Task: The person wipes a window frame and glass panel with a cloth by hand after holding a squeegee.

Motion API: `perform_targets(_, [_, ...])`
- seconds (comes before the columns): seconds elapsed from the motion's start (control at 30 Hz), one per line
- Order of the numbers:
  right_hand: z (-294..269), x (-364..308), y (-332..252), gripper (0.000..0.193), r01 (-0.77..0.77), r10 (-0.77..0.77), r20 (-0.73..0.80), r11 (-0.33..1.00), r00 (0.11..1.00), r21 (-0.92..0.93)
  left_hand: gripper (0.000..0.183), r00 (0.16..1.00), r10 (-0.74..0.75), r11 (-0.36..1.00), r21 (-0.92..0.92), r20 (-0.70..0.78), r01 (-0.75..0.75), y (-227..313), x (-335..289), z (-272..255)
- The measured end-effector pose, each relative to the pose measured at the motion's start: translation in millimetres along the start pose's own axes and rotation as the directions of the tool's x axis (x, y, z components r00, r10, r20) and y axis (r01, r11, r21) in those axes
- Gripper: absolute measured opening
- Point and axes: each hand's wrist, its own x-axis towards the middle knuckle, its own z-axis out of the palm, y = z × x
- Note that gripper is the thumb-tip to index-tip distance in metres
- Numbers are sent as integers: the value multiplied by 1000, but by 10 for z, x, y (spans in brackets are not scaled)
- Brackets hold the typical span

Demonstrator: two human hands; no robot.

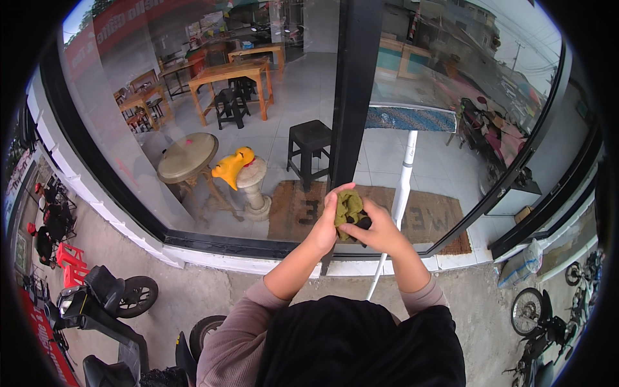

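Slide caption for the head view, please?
Left hand and right hand hold a crumpled olive cloth before a glass shopfront, near a white pole.

Tiled floor (284,116) seen beyond the hands (382,231), doormat (284,216) spread behind them, black stool (309,133) placed ahead-left, pedestal (256,205) and round table (184,161) set farther left, concrete ground (474,293) below the hands, motorbikes (111,295) parked on both sides.

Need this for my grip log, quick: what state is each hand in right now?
Left hand: cupped against the crumpled olive-green cloth, holding it.
Right hand: closed on the same cloth.
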Motion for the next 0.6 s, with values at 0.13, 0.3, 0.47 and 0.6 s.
perform_targets(0.13, [-571,349,-395,43,149,-190,-258,974,947,-168,60,995,97,910,407,-32,-76,487,12,-105])
perform_targets(0.3, [-1506,1658,-1696,50,289,-635,-468,733,615,-616,63,973,211,918,361,-95,-164,1082,-104,-351])
perform_targets(0.47, [-2493,3091,-2461,50,-67,-913,-150,135,378,-989,34,880,329,769,444,342,-460,1149,-120,-191])
perform_targets(0.6, [-2137,3421,-2268,42,-98,-947,-283,271,154,-958,34,868,291,764,448,403,-464,1110,-252,-275])
